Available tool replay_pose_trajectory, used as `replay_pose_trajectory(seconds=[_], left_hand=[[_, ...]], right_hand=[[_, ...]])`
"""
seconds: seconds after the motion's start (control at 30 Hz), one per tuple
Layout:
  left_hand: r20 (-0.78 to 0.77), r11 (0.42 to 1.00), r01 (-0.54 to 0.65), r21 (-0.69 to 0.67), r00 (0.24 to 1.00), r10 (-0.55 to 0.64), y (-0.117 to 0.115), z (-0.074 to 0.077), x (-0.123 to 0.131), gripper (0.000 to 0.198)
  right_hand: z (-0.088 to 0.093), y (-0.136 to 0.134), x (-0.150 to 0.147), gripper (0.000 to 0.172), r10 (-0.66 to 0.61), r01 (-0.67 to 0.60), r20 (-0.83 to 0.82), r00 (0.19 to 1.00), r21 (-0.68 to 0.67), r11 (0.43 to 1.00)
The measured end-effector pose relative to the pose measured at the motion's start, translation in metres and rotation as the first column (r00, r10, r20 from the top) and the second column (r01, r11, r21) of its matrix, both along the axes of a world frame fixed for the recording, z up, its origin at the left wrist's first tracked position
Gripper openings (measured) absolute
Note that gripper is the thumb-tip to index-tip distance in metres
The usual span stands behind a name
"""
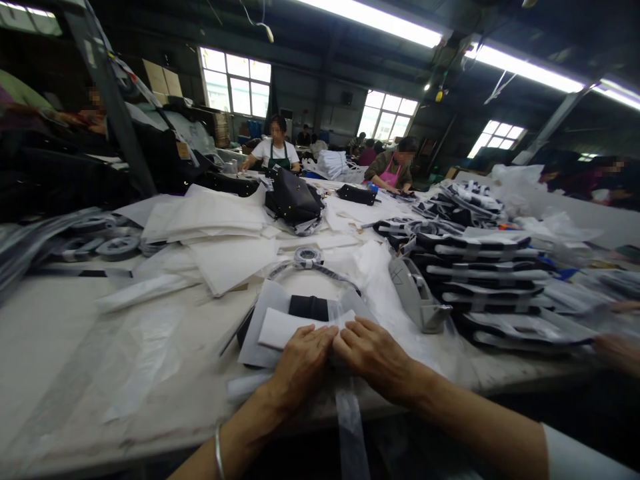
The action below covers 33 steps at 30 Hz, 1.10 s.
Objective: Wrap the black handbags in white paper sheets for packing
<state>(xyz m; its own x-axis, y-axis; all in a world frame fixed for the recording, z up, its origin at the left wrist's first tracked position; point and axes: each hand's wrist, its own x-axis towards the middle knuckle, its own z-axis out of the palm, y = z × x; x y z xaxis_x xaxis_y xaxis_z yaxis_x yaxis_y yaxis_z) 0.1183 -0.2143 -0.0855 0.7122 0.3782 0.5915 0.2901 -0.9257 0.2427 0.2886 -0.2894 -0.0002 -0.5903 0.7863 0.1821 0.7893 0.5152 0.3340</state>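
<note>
Both hands, left hand (300, 363) and right hand (373, 353), pinch the near edge of a white paper sheet (285, 328), fingertips meeting. Sheet covers the near part of a black item (309, 307); wrapping seems half done, far part uncovered. Tape dispenser (417, 297) stands right of the sheet.
</note>
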Motion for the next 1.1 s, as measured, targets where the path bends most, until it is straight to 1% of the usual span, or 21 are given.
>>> replay_pose_trajectory(seconds=[0.1,0.23,0.3,0.4,0.47,0.5,0.57,0.63,0.67,0.7,0.73,0.77,0.83,0.9,0.97,1.0,1.03,1.1], left_hand=[[-0.009,1.0,0.005,0.005,1.0,-0.005,0.001,-0.003,0.0,0.035],[-0.039,1.0,0.002,0.004,0.999,-0.002,0.001,0.0,-0.001,0.03],[-0.059,1.0,-0.002,0.008,0.998,0.002,0.001,0.003,-0.001,0.028],[-0.089,0.999,-0.007,0.04,0.996,0.01,0.001,0.005,0.0,0.031],[-0.107,0.997,-0.012,0.071,0.994,0.02,0.0,0.004,0.0,0.033],[-0.115,0.996,-0.016,0.087,0.993,0.026,-0.001,0.003,0.001,0.034],[-0.129,0.993,-0.023,0.118,0.991,0.039,-0.003,0.001,0.001,0.035],[-0.142,0.99,-0.032,0.14,0.989,0.052,-0.006,0.0,0.0,0.034],[-0.147,0.988,-0.037,0.147,0.987,0.059,-0.007,0.0,0.0,0.033],[-0.152,0.988,-0.043,0.151,0.986,0.066,-0.008,0.0,0.0,0.032],[-0.156,0.987,-0.049,0.153,0.985,0.073,-0.009,0.001,0.0,0.032],[-0.159,0.987,-0.053,0.154,0.984,0.078,-0.01,0.001,-0.001,0.032],[-0.164,0.986,-0.055,0.157,0.983,0.081,-0.01,0.002,-0.001,0.033],[-0.168,0.986,-0.052,0.161,0.983,0.08,-0.009,0.001,-0.001,0.034],[-0.169,0.984,-0.047,0.169,0.983,0.077,-0.007,0.001,-0.001,0.033],[-0.17,0.983,-0.045,0.175,0.983,0.075,-0.007,0.001,-0.001,0.033],[-0.172,0.982,-0.043,0.181,0.982,0.075,-0.007,0.001,-0.002,0.032],[-0.174,0.98,-0.04,0.196,0.982,0.075,-0.008,0.001,-0.003,0.031]], right_hand=[[-0.004,0.004,-0.004,0.009,0.01,-0.014,0.068,0.998,0.067,0.998],[-0.014,0.011,-0.001,0.012,0.044,-0.051,0.045,0.998,0.174,0.983],[-0.022,0.014,0.003,0.014,0.013,-0.014,0.005,1.0,0.217,0.976],[-0.035,0.018,0.008,0.013,-0.034,0.06,-0.104,0.994,0.251,0.966],[-0.038,0.017,0.01,0.01,-0.069,0.111,-0.192,0.979,0.219,0.969],[-0.035,0.014,0.011,0.01,-0.096,0.14,-0.242,0.966,0.171,0.975],[-0.025,0.003,0.014,0.014,-0.146,0.169,-0.367,0.919,0.032,0.985],[-0.013,-0.018,0.017,0.018,-0.156,0.137,-0.499,0.853,-0.075,0.988],[-0.01,-0.031,0.019,0.019,-0.141,0.1,-0.542,0.829,-0.104,0.989],[-0.009,-0.045,0.021,0.019,-0.117,0.062,-0.558,0.821,-0.117,0.991],[-0.012,-0.06,0.022,0.019,-0.086,0.027,-0.542,0.836,-0.116,0.993],[-0.019,-0.073,0.023,0.021,-0.044,-0.008,-0.496,0.867,-0.102,0.995],[-0.042,-0.093,0.022,0.029,0.041,-0.061,-0.356,0.934,-0.045,0.997],[-0.067,-0.099,0.018,0.036,0.086,-0.078,-0.264,0.961,0.041,0.996],[-0.085,-0.093,0.013,0.036,0.113,-0.082,-0.302,0.947,0.114,0.99],[-0.089,-0.087,0.009,0.034,0.134,-0.089,-0.357,0.925,0.139,0.986],[-0.09,-0.081,0.005,0.031,0.159,-0.101,-0.425,0.891,0.157,0.982],[-0.083,-0.071,-0.003,0.03,0.172,-0.113,-0.57,0.804,0.138,0.984]])
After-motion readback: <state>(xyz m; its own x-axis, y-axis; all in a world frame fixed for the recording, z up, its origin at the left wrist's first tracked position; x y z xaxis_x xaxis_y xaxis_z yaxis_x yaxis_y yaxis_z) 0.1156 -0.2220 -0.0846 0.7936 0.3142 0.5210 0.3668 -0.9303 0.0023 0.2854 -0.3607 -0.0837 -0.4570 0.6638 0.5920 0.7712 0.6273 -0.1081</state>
